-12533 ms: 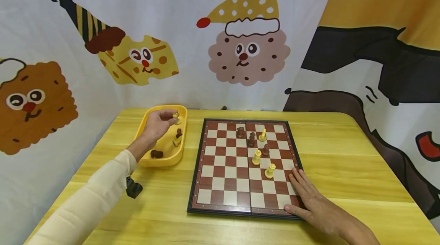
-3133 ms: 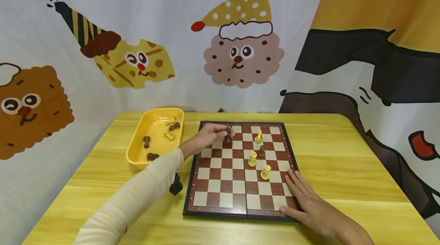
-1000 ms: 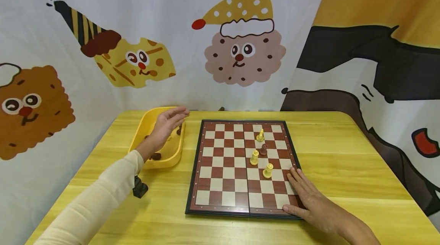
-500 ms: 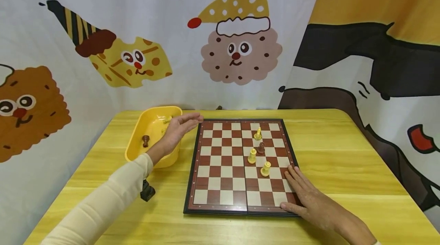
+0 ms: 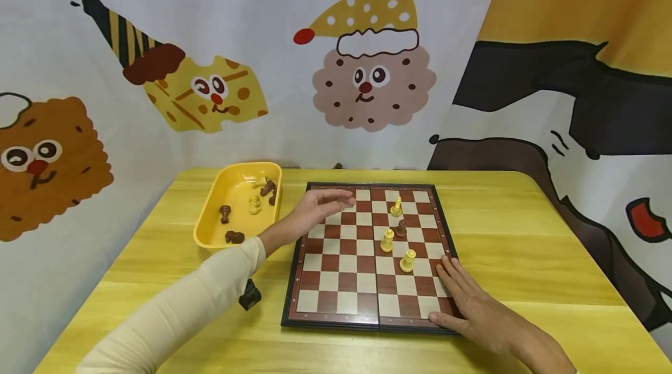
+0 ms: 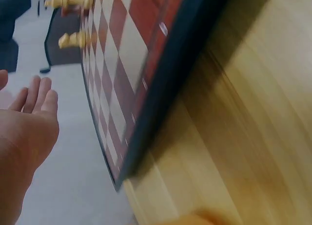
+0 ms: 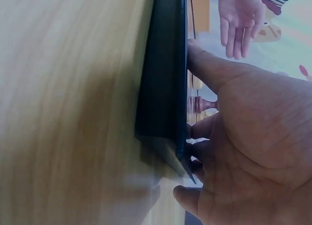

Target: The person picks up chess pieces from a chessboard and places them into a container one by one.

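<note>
The left hand (image 5: 312, 212) hangs over the far left part of the chessboard (image 5: 337, 282), fingers extended and nothing in its grasp. The right hand (image 5: 475, 307) lies along the board's near right corner, fingers spread and fairly straight, thumb on the near border; it touches the board without clenching anything. On the half to the right of the centre seam (image 5: 375, 272) stand three cream pieces (image 5: 387, 241) and one brown piece (image 5: 401, 229), the brown one just beside the middle cream piece. That closeness is probably the main hazard: fingers closing on either could tip its neighbour, and a low sweep of the left hand might topple the farthest one. The sleeve (image 5: 199, 286) and the dark block (image 5: 249, 294) under the left wrist pass near the board's left edge, so a low forearm could snag there and jolt everything standing. If the right hand pressed unevenly or slid, the board might shift on the tabletop (image 5: 530, 234). More pieces (image 5: 224, 214) lie loosely in the yellow tray (image 5: 238, 185), where a bump from the sleeve could roll them.
</note>
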`<state>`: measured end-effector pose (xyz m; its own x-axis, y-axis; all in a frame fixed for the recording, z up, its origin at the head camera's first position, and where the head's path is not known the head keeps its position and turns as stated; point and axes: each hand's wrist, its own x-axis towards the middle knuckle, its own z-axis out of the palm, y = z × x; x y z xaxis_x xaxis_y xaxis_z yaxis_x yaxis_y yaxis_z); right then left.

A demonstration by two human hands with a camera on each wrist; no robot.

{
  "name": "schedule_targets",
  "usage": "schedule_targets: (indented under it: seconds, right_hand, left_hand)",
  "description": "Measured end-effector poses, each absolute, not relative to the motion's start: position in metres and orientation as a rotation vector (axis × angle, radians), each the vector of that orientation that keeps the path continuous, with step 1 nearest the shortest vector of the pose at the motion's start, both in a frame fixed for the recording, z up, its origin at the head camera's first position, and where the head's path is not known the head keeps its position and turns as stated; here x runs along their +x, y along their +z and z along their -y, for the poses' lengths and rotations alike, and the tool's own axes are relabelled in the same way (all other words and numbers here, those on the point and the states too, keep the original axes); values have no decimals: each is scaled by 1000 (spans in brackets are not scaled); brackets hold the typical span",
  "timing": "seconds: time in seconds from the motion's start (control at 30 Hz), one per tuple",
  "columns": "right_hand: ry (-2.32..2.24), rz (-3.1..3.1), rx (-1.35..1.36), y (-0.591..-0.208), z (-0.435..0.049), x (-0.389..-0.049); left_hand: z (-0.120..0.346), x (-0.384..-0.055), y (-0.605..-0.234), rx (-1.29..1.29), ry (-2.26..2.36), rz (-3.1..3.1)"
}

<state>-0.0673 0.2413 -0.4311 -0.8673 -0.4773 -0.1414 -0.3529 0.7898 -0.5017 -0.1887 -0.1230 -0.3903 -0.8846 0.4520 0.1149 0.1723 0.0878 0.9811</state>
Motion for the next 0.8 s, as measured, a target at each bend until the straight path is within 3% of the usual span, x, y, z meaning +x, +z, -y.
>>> schedule_targets:
  seconds: [0.4,0.8]
  right_hand:
    - [-690,-2701,-606,-433,-242,-70]
    - [-729,-2717,-644,-440,-245,-69]
  left_hand:
    - [69,-191,-388,706,1753,-1926]
    - [41,-182,-417,643,1681,-1917]
